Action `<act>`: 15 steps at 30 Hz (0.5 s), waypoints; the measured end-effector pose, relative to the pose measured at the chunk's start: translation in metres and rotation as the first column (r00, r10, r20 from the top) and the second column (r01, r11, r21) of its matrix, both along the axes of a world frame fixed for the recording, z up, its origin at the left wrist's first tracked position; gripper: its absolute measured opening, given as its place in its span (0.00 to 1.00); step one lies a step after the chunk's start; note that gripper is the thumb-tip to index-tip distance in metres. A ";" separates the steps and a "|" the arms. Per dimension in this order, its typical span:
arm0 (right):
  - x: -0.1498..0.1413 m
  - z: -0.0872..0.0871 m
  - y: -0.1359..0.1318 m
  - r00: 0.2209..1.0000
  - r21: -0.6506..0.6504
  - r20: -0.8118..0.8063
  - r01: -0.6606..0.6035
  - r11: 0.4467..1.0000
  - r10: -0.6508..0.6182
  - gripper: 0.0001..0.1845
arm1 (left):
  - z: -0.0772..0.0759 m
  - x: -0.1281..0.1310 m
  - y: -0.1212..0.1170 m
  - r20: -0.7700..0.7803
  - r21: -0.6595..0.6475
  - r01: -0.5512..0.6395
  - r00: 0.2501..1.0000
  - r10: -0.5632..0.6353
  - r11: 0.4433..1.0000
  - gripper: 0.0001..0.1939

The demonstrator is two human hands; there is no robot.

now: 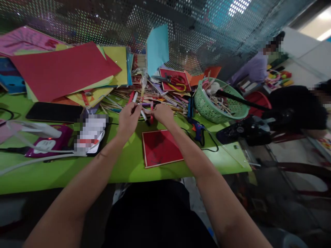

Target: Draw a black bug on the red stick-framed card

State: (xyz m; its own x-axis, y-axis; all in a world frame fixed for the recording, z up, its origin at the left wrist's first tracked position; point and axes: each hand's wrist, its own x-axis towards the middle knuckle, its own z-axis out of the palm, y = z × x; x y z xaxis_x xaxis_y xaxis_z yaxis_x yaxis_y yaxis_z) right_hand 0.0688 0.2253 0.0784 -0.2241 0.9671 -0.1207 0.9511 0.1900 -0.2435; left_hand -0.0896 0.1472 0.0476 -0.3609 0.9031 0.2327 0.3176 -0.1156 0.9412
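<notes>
As I watch from afar, the left hand (128,119) has thumb and forefinger together beside a slim white marker with a black end (145,117); the right hand (163,114) curls its fingers near a pinkish-red marker (151,113). I cannot tell what either pinches. Both markers sit between the hands, beyond a square red pale-edged card (158,148).

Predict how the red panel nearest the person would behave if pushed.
The red panel is probably light, since it looks thin. Its pale border may keep it fairly stiff. Lying flat on the green table, it would likely slide rather than tip.
</notes>
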 end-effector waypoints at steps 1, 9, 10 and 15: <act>0.003 0.000 0.001 1.000 -0.012 -0.021 0.006 1.000 -0.007 0.18 | 0.000 0.001 0.000 0.012 -0.005 0.004 1.000 -0.004 1.000 0.10; 0.039 0.003 -0.002 0.941 -0.009 -0.339 -0.024 1.000 0.020 0.11 | 0.003 0.000 0.002 0.085 -0.030 0.025 0.996 -0.023 0.999 0.07; 0.041 0.004 -0.004 0.951 0.014 -0.310 -0.019 1.000 0.022 0.09 | 0.003 -0.001 0.003 0.093 -0.031 0.018 0.996 -0.016 0.999 0.08; 0.032 0.005 -0.019 0.993 0.174 -0.096 -0.048 0.984 0.066 0.09 | -0.001 -0.008 0.008 0.093 -0.015 -0.016 0.996 0.017 1.000 0.09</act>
State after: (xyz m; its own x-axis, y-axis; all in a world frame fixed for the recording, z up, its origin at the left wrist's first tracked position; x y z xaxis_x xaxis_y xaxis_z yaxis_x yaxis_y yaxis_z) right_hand 0.1008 0.2062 0.0833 -0.2818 0.9568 0.0715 0.9098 0.2901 -0.2966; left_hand -0.0976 0.1552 0.0464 -0.3955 0.8998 0.1842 0.2304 -0.0970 0.9682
